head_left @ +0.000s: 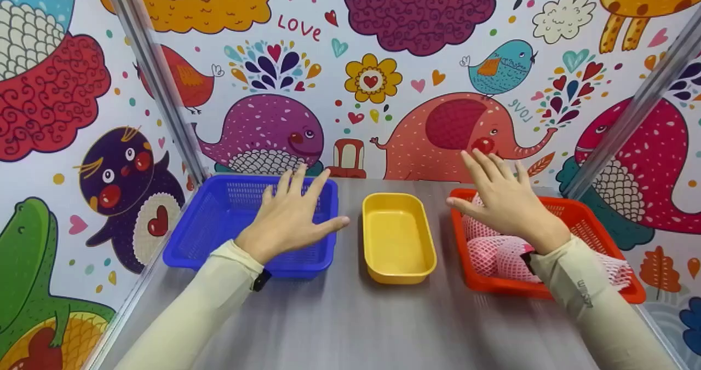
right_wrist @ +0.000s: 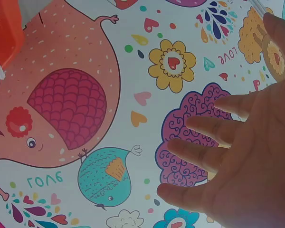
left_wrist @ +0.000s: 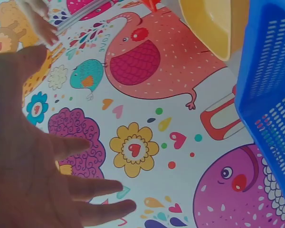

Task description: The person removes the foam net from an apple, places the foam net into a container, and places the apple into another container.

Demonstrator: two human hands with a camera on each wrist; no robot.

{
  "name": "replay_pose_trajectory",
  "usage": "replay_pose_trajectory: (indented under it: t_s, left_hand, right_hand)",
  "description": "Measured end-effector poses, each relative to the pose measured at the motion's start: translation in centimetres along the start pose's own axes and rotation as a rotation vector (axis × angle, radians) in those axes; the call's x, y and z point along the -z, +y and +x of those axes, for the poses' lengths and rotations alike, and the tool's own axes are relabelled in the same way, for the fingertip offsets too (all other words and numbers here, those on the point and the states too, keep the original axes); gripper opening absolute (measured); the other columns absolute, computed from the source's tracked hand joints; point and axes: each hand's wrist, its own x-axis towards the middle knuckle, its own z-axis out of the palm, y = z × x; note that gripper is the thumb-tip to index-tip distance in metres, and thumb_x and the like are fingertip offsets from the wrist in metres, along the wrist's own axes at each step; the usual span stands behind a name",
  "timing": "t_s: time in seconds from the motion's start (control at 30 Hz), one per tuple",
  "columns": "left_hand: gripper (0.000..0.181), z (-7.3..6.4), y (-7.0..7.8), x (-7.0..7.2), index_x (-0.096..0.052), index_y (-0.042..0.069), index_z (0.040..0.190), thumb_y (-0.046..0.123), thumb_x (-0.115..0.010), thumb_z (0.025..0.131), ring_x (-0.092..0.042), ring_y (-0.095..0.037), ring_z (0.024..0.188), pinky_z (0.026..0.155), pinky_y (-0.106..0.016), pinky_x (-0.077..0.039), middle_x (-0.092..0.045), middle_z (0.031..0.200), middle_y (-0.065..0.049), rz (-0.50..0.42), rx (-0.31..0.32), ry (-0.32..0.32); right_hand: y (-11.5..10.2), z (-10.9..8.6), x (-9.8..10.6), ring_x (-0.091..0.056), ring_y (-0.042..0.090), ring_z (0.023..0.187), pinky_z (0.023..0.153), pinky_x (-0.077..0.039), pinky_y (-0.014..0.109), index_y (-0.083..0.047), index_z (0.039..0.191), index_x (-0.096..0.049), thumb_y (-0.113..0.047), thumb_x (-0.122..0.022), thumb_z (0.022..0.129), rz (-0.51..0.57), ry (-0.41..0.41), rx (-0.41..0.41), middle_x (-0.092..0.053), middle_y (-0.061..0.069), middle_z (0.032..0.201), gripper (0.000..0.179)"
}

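Head view gives me the widest look at the bench (head_left: 350, 326), and I take the shallow yellow rectangular plastic tray (head_left: 398, 238) as the centre of my clock. At nine o'clock sits a blue rectangular plastic basket (head_left: 301, 266) with slotted walls, its visible inner floor bare. At three o'clock stands a red-orange plastic basket (head_left: 504, 288) with perforated sides, loaded with several pinkish rounded items in white foam netting (head_left: 484, 255); I cannot tell what they are beneath the mesh. All three containers stand apart on the bench.

I see both hands raised with fingers spread and gripping nothing. The left hand (head_left: 290, 217), between nine and ten o'clock, appears in front of the blue basket; the right hand (head_left: 501, 206), between two and three, overlaps the red one, covering part of its load. Pale cream sleeves (head_left: 594, 293) reach both wrists.

On my left wrist feed, the palm fills eight to nine o'clock, well apart from the blue basket at two, with the tray near one. My right wrist feed puts the palm around four o'clock and a corner of the red basket near ten, some netting beside it. Toward twelve on the head feed rises a white wall panel (head_left: 323, 74) printed with cartoon animals.
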Motion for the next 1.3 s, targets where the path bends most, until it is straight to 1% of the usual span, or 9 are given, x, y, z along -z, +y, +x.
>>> replay_pose_trajectory:
  t_s: [0.1,0.27,0.43,0.53,0.73,0.9,1.07,1.2,1.3]
  left_hand:
    - [0.102,-0.5,-0.1,-0.7,-0.013,0.03,0.162,0.085,-0.044,0.082,-0.008,-0.047,0.148,0.109,-0.073,-0.011,-0.01,0.165,-0.02,0.011,-0.016,0.013]
    - [0.101,-1.5,-0.3,-2.5,-0.013,0.03,0.162,0.084,-0.044,0.083,-0.009,-0.046,0.148,0.109,-0.072,-0.012,-0.011,0.165,-0.018,0.012,-0.04,0.046]
    - [0.103,-2.4,-0.7,-4.1,-0.016,0.028,0.162,0.085,-0.046,0.082,-0.01,-0.046,0.148,0.109,-0.072,-0.012,-0.012,0.165,-0.018,0.006,-0.056,0.054]
    - [0.106,-3.1,-1.0,-4.7,-0.018,0.027,0.162,0.089,-0.041,0.079,-0.01,-0.045,0.148,0.109,-0.072,-0.011,-0.013,0.164,-0.018,0.015,-0.054,0.044]
    - [0.108,-4.1,-1.3,-5.6,-0.018,0.028,0.161,0.093,-0.035,0.077,-0.01,-0.046,0.148,0.108,-0.073,-0.011,-0.013,0.164,-0.019,0.022,-0.054,0.039]
    - [0.107,-4.5,-1.3,-6.2,-0.019,0.028,0.161,0.092,-0.036,0.078,-0.01,-0.045,0.148,0.108,-0.074,-0.01,-0.013,0.164,-0.018,0.023,-0.07,0.02]
    - [0.107,-4.5,-1.3,-6.7,-0.021,0.027,0.161,0.092,-0.035,0.078,-0.01,-0.045,0.148,0.108,-0.073,-0.012,-0.015,0.164,-0.018,0.031,-0.079,0.005]
    - [0.107,-4.4,-1.4,-6.9,-0.02,0.027,0.161,0.092,-0.033,0.078,-0.01,-0.044,0.148,0.109,-0.073,-0.012,-0.015,0.164,-0.018,0.034,-0.076,-0.01]
    - [0.107,-4.4,-1.4,-7.1,-0.02,0.027,0.161,0.093,-0.033,0.078,-0.011,-0.045,0.148,0.109,-0.073,-0.013,-0.014,0.164,-0.017,0.032,-0.077,-0.015]
  right_hand:
    - [0.0,-0.7,-0.6,-0.015,0.047,0.145,0.108,0.001,0.073,-0.017,0.162,-0.011,-0.071,-0.054,0.089,-0.003,-0.006,0.003,-0.017,0.018,0.163,0.1]
    - [0.0,-2.0,-1.4,-0.015,0.045,0.146,0.111,0.001,0.071,-0.017,0.162,-0.016,-0.07,-0.056,0.089,-0.011,0.009,-0.002,-0.018,0.015,0.164,0.099]
    - [0.1,-3.8,-2.2,-0.021,0.047,0.143,0.111,0.002,0.07,-0.019,0.162,-0.012,-0.069,-0.057,0.089,0.006,0.034,-0.008,-0.02,0.015,0.163,0.1]
    - [0.2,-4.8,-2.8,-0.022,0.047,0.142,0.11,0.001,0.071,-0.019,0.162,-0.013,-0.069,-0.058,0.088,0.025,0.034,-0.024,-0.022,0.017,0.162,0.1]
    - [0.3,-6.1,-3.7,-0.023,0.045,0.142,0.11,-0.002,0.072,-0.014,0.16,-0.022,-0.068,-0.059,0.089,0.024,0.026,-0.043,-0.03,0.019,0.158,0.097]
    - [0.7,-6.6,-3.7,-0.023,0.046,0.142,0.108,-0.003,0.075,-0.013,0.16,-0.023,-0.067,-0.058,0.09,0.032,0.021,-0.06,-0.031,0.02,0.157,0.095]
    - [1.4,-6.4,-3.1,-0.023,0.046,0.141,0.108,-0.003,0.075,-0.014,0.16,-0.022,-0.065,-0.058,0.091,0.035,0.014,-0.065,-0.032,0.02,0.156,0.093]
    - [2.3,-5.9,-2.8,-0.025,0.048,0.14,0.109,-0.003,0.073,-0.012,0.159,-0.022,-0.056,-0.061,0.094,0.04,0.036,-0.027,-0.032,0.022,0.155,0.088]
    - [3.4,-5.7,-2.9,-0.027,0.049,0.138,0.109,-0.005,0.073,-0.009,0.158,-0.025,-0.046,-0.066,0.094,0.04,0.047,-0.017,-0.034,0.024,0.154,0.084]
